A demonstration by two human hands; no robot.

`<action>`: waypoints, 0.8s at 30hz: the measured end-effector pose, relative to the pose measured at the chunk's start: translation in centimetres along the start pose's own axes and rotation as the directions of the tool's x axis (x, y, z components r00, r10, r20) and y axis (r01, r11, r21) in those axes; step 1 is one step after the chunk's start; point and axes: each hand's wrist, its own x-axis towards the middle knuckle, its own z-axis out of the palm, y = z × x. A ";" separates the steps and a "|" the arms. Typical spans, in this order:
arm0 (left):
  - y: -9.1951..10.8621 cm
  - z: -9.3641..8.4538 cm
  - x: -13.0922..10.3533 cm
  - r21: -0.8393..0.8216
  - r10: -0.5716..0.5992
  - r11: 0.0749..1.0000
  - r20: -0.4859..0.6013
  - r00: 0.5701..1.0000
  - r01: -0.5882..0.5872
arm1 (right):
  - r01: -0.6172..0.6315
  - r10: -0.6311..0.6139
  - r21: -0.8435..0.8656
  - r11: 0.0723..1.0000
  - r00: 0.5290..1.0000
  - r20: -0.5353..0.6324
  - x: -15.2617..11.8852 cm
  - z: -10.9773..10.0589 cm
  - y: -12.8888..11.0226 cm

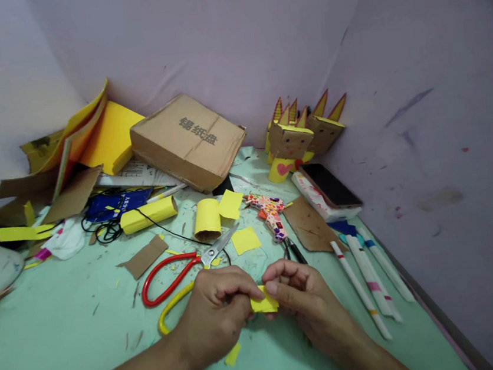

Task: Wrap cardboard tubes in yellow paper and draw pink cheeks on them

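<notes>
A small yellow paper piece [264, 300] is pinched between both hands near the front of the table. My left hand [218, 307] grips its left side with bent fingers. On its right side, the thumb and fingers of my right hand [306, 297] close on the paper. Scissors with one red and one yellow handle [169, 284] lie just beyond my left hand, blades apart. Past the hands are a flat yellow square [246, 241], another yellow piece [231, 204] and an upright yellow tube [206, 218]. A flower-patterned glue gun [272, 215] lies beyond my right hand.
A cardboard box [188, 141] and yellow sheets [109, 135] lean at the back. Cardboard figures [292, 141] stand back right, near a phone [331, 184]. Several white markers [371, 280] lie right. A yellow roll [149, 214], black cord and scraps are left.
</notes>
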 end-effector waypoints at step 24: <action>-0.3 -0.1 -0.1 0.025 -0.020 1.000 0.074 0.997 0.018 | 0.062 -0.067 -0.138 0.988 0.997 -0.027 -0.1 0.4 -0.5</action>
